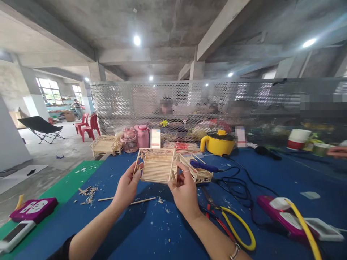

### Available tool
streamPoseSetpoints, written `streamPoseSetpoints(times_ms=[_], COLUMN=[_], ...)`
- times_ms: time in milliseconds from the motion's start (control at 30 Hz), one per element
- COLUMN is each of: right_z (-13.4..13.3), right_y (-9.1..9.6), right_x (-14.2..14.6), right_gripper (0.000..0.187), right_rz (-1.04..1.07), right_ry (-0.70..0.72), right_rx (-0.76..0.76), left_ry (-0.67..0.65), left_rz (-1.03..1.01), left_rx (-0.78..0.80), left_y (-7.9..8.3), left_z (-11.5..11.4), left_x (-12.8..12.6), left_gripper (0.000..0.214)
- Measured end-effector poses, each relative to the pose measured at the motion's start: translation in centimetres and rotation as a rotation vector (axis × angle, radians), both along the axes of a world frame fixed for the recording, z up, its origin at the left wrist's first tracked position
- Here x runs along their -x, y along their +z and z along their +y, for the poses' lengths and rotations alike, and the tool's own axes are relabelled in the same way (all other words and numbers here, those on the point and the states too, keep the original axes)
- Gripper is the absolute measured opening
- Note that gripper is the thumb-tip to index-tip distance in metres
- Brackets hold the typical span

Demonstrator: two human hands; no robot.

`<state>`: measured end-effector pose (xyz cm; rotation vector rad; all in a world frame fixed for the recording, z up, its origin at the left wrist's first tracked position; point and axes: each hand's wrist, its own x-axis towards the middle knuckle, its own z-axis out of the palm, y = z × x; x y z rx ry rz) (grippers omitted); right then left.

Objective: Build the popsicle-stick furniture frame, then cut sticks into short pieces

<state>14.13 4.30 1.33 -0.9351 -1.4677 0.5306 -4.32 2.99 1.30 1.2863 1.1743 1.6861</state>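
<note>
Both my hands hold up a small tray-like frame of thin wooden sticks [157,166], tilted so its slatted floor faces me. My left hand [127,184] grips its left end, and my right hand [185,189] is closed round the right end post. Behind it, to the right, a second stick frame [202,174] rests on the blue table, with a blue-handled tool [203,165] lying across it, perhaps a glue gun or soldering iron. Below my hands lies a loose stick [143,200], partly hidden by my left wrist. Cut stick scraps [89,194] are scattered to the left.
Pliers with red handles [221,222] and yellow-handled scissors [241,231] lie right of my right forearm. Purple power strips [35,209] sit at both sides. Cables [238,187] coil on the right. At the back stand a yellow pot [220,143] and a perforated metal screen [116,101]; another person's hand [337,152] shows far right.
</note>
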Motion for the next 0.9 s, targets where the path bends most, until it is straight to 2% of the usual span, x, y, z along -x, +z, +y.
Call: streamPoseSetpoints(times_ms=[67, 200, 300, 400, 467, 533, 633, 733, 800, 900], right_z=[-0.4, -1.4, -2.2, -2.3, -1.9, -1.5, -0.9, -0.6, -0.4, 0.0], right_y=[0.2, 0.7, 0.7, 0.8, 0.9, 0.9, 0.8, 0.4, 0.1, -0.3], right_x=[0.1, 0.8, 1.0, 0.5, -0.1, -0.5, -0.4, 0.0, 0.2, 0.2], right_gripper=[0.052, 0.064, 0.041, 0.016, 0.014, 0.021, 0.040, 0.044, 0.044, 0.045], right_rz=[-0.001, -0.018, -0.027, -0.138, -0.171, -0.164, -0.183, -0.202, -0.200, -0.207], right_ry=[0.049, 0.230, 0.260, 0.125, 0.027, -0.023, 0.027, 0.133, 0.149, 0.081], right_rx=[0.011, 0.047, 0.039, -0.113, -0.181, -0.140, 0.004, 0.104, 0.113, 0.101], left_ry=[-0.023, 0.087, 0.100, 0.086, 0.076, 0.059, 0.031, 0.029, 0.097, 0.299], left_rz=[-0.024, -0.009, -0.005, -0.024, -0.051, -0.087, -0.158, -0.191, -0.105, 0.086], left_rx=[0.002, -0.062, -0.033, 0.003, 0.033, 0.072, 0.123, 0.165, 0.179, 0.170], left_y=[-0.1, 0.6, 1.2, 1.2, 1.0, 0.8, 0.6, 0.4, 0.2, -0.3], left_z=[1.5, 4.1, 5.8, 6.8, 7.0, 6.9, 6.5, 6.3, 6.3, 6.2], left_x=[0.4, 2.4, 4.2, 5.4, 5.8, 5.9, 5.8, 5.9, 6.2, 7.0], left_gripper=[0.057, 0.064, 0.067, 0.066, 0.064, 0.061, 0.056, 0.052, 0.048, 0.044])
